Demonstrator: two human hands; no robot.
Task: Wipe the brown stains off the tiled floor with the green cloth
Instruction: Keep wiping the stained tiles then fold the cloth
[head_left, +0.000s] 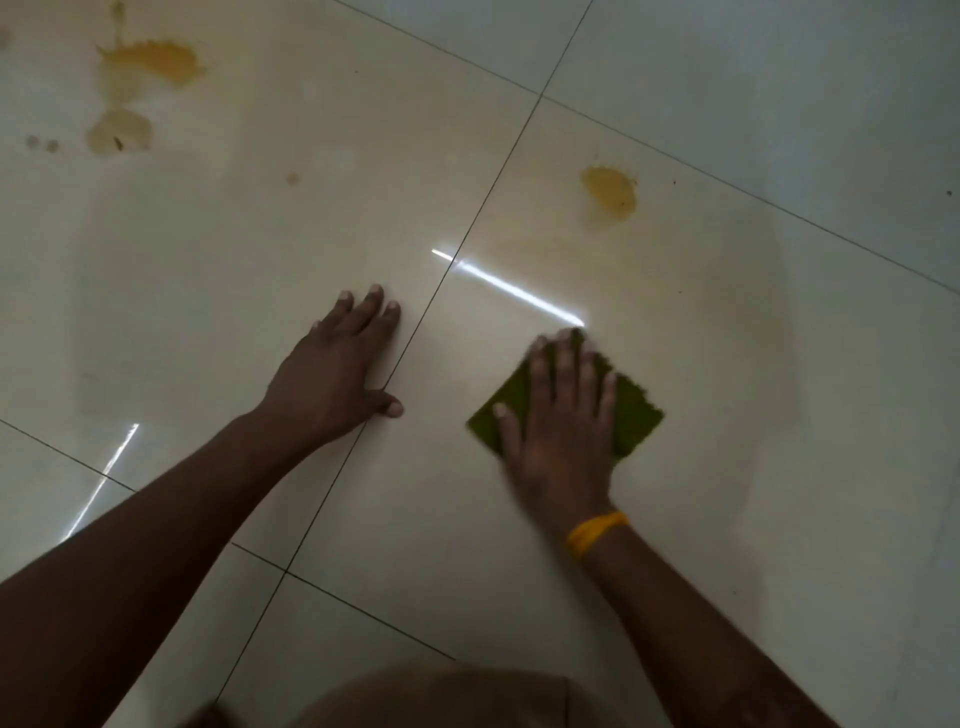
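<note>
My right hand (563, 421) lies flat on a square green cloth (636, 415), pressing it to the glossy cream tiled floor (727, 467); the hand is slightly blurred. A yellow band circles that wrist. My left hand (337, 369) rests palm down on the floor, fingers spread, holding nothing, left of a tile joint. A brown stain (610, 192) sits on the same tile as the cloth, farther away. A larger brown stain (153, 60) and a paler one (119, 130) lie at the far left, with small spots (292, 178) between.
Dark grout lines (467, 234) cross the floor diagonally. Bright light reflections streak the tiles near the cloth and at the lower left. A faint smeared patch shows between the cloth and the nearest stain. My clothing fills the bottom edge.
</note>
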